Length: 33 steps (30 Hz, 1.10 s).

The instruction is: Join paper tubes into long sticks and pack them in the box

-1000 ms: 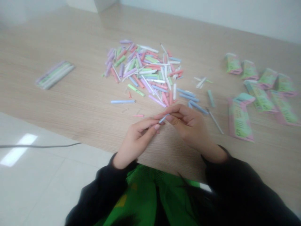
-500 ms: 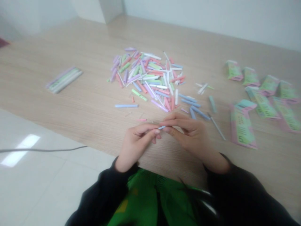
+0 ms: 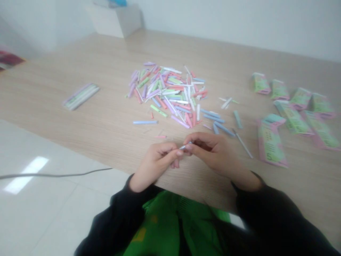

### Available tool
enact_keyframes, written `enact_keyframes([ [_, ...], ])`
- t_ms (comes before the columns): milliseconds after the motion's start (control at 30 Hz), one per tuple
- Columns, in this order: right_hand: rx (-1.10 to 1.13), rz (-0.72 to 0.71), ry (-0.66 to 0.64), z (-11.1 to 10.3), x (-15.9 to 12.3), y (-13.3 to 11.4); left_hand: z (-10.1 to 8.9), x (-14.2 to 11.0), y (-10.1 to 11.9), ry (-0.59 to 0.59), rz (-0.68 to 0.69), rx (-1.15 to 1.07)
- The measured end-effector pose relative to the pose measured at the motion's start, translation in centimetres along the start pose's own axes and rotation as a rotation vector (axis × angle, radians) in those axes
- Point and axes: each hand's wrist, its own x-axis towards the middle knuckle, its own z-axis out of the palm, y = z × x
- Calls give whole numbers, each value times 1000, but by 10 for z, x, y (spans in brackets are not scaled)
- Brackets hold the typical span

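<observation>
1. Two hands of mine work close together above the near part of the table: my left hand and my right hand.
2. Both grips are narrow, thumb against finger, holding a small pale piece between them. My right fingers cover its far end, so I cannot tell what is there.
3. I judge the step in hand to be fine fingertip work on that piece; whether I am joining, turning or parting it, I cannot tell.
4. The next move, I would say, calls for a light, even pinch from both sides.
5. Beyond my hands lies a pile of coloured tubes, with some blue tubes nearer my right.
</observation>
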Motion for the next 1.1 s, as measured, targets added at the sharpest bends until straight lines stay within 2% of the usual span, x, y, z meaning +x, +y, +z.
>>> enact_keyframes([
  [67,-1,-4,34,-5,-2,-2,-22,1,9,42,65,246],
  [167,9,-1,91,-19,-7,-1,-70,13,17,287,116,719],
  [200,-8,8,93,-23,-10,1,-86,20,16,307,116,770],
  [300,-116,69,79,-34,-18,10,-126,43,7,188,130,933],
  [367,-156,99,92,-35,-23,17,-138,57,-3,96,92,1005],
  [433,-181,111,105,-34,-25,21,-141,67,-14,29,53,1026],
  [533,-242,107,83,-30,-26,21,-136,73,-27,-23,25,1041],
  [633,-279,115,55,-28,-24,19,-133,74,-32,-42,54,1057],
  [700,-288,108,58,-28,-25,19,-132,73,-28,-2,119,1065],
  [767,-289,80,91,-29,-26,19,-129,69,-17,116,186,1000],
  [833,-282,27,156,-31,-28,18,-117,63,-2,289,223,798],
  [900,-267,-45,241,-33,-30,13,-95,54,14,413,241,462],
  [933,-255,-83,285,-34,-32,9,-80,49,20,412,241,249],
  [1000,-222,-160,372,-34,-35,1,-47,41,29,332,163,-188],
  [1100,-204,-256,464,-31,-42,-10,1,33,30,223,-77,-630],
])
